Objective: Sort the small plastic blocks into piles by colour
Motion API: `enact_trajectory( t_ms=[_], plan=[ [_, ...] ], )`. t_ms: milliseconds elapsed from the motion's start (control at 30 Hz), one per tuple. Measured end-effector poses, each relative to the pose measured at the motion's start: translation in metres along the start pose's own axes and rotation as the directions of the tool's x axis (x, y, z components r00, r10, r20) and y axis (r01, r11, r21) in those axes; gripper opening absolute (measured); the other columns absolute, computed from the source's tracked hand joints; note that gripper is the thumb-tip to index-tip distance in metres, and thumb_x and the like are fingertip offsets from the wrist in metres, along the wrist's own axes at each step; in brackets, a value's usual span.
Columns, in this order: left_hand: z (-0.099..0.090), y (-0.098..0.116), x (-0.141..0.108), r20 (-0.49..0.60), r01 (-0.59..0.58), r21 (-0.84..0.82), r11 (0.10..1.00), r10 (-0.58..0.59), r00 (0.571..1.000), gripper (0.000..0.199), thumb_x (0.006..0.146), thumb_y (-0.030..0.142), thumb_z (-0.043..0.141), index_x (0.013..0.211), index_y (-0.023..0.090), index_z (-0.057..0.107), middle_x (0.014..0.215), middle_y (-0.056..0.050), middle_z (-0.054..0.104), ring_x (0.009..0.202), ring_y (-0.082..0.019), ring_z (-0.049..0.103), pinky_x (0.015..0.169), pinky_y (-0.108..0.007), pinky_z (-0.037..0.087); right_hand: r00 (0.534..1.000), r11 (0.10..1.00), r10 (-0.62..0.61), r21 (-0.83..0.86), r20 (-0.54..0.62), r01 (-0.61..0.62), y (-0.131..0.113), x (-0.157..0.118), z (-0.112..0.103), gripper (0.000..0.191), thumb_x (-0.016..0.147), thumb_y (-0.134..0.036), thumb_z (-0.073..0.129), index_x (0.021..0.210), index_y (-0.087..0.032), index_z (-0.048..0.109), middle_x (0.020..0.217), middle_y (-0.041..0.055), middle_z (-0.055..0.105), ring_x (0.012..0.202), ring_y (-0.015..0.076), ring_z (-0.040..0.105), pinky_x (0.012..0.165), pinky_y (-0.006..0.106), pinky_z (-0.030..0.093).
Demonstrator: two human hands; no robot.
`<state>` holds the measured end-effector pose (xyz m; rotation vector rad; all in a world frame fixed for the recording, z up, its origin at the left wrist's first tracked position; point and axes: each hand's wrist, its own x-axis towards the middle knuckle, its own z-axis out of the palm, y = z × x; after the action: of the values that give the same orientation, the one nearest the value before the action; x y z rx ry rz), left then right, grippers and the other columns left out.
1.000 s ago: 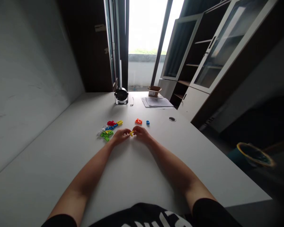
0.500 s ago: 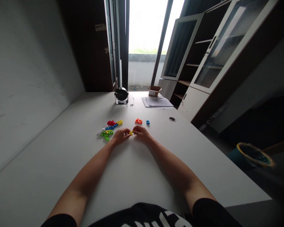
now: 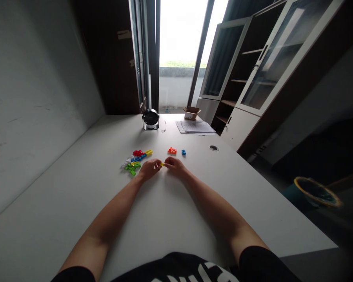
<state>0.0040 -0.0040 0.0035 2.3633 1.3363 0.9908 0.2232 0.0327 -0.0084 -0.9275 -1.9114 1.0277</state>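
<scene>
Between my two hands is a small yellow piece (image 3: pixel 162 164), pinched by the fingertips of my left hand (image 3: pixel 150 169) and my right hand (image 3: pixel 174 165). The fingers partly cover it. Left of my left hand lies a loose group of toy blocks: red (image 3: pixel 139 153), yellow (image 3: pixel 148 152), blue (image 3: pixel 139 157), white (image 3: pixel 127 161) and green (image 3: pixel 132 168). Beyond my right hand an orange block (image 3: pixel 172 150) rests on the white table (image 3: pixel 170 211), with a small blue block (image 3: pixel 184 152) to its right.
At the table's far side stand a round black device (image 3: pixel 150 119), a small open cardboard box (image 3: pixel 191 113) and papers (image 3: pixel 195 127). A round cable hole (image 3: pixel 213 148) is at the right. A bin (image 3: pixel 316 192) stands beyond the right edge.
The yellow piece has turned slightly between my fingers and less of it shows. Both hands stay in nearly the same place; the blocks on the table have not moved.
</scene>
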Motion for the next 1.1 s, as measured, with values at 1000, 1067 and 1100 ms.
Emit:
enact_trajectory(
  t_ms=[1000, 1067, 1100],
  plan=[
    [-0.004, 0.003, 0.002, 0.073, 0.071, -0.008, 0.997, -0.07, 0.995, 0.015, 0.089, 0.024, 0.06, 0.097, 0.022, 0.072, 0.088, -0.002, 0.072, 0.071, -0.015, 0.061, 0.069, -0.026, 0.047, 0.774, 0.584, 0.039, -0.614, -0.632, -0.531, 0.081, -0.023, -0.141, 0.016, 0.087, -0.025, 0.058, 0.096, -0.02, 0.07, 0.096, 0.0114, 0.066, 0.094, 0.0255, 0.053, 0.085, 0.034, 0.042],
    [-0.004, 0.003, 0.001, 0.078, 0.076, -0.006, 0.997, -0.076, 0.994, 0.015, 0.089, 0.024, 0.06, 0.098, 0.022, 0.072, 0.089, -0.002, 0.072, 0.071, -0.015, 0.062, 0.07, -0.026, 0.047, 0.769, 0.585, 0.037, -0.61, -0.638, -0.534, 0.082, -0.023, -0.141, 0.018, 0.087, -0.024, 0.057, 0.099, -0.02, 0.071, 0.098, 0.0121, 0.066, 0.095, 0.026, 0.053, 0.086, 0.034, 0.042],
    [-0.004, 0.003, 0.001, 0.08, 0.077, -0.008, 0.997, -0.076, 0.994, 0.016, 0.089, 0.024, 0.059, 0.098, 0.022, 0.072, 0.089, -0.002, 0.072, 0.072, -0.015, 0.062, 0.071, -0.026, 0.048, 0.767, 0.587, 0.036, -0.608, -0.64, -0.535, 0.082, -0.023, -0.141, 0.019, 0.087, -0.024, 0.057, 0.1, -0.02, 0.071, 0.099, 0.0121, 0.065, 0.095, 0.0261, 0.053, 0.086, 0.035, 0.042]
  ],
)
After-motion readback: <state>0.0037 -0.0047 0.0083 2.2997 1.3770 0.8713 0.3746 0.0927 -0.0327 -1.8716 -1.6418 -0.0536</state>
